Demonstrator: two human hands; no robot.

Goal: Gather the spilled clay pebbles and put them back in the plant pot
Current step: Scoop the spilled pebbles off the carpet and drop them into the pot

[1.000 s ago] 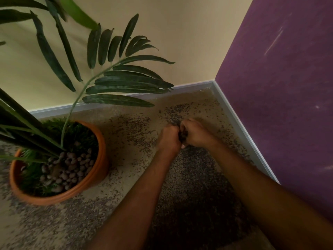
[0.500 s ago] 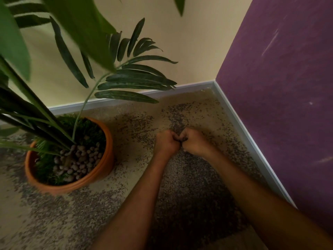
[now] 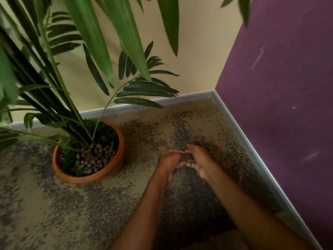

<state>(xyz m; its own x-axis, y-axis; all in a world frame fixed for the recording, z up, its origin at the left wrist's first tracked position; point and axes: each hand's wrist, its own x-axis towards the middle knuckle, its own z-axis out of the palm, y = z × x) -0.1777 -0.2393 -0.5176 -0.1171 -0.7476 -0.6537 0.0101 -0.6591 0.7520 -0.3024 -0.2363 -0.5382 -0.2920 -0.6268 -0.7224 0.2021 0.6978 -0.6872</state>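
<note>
On the left stands a round orange plant pot (image 3: 110,173) on the speckled floor (image 3: 72,210). Inside the pot is a tall plant (image 3: 54,83) with long green leaves that reach up and over the top of the view. Around its stems sits some short green moss-like stuff (image 3: 106,131), and at the front of the pot lies a heap of pale clay pebbles (image 3: 98,158). The heap fills the near side of the pot, up close to the rim.

To the right of the pot, just above the floor, are the person's two hands. The left hand (image 3: 170,158) and the right hand (image 3: 200,160) are pressed side by side, with the fingers curled to make a cup. A small dark bunch of pebbles (image 3: 188,157) sits in the gap between them. The cupped hands are near the pot but not over it.

Behind the pot is a cream wall (image 3: 198,42). On the far right is a purple wall (image 3: 279,105), with a grey strip (image 3: 252,150) along its foot.
</note>
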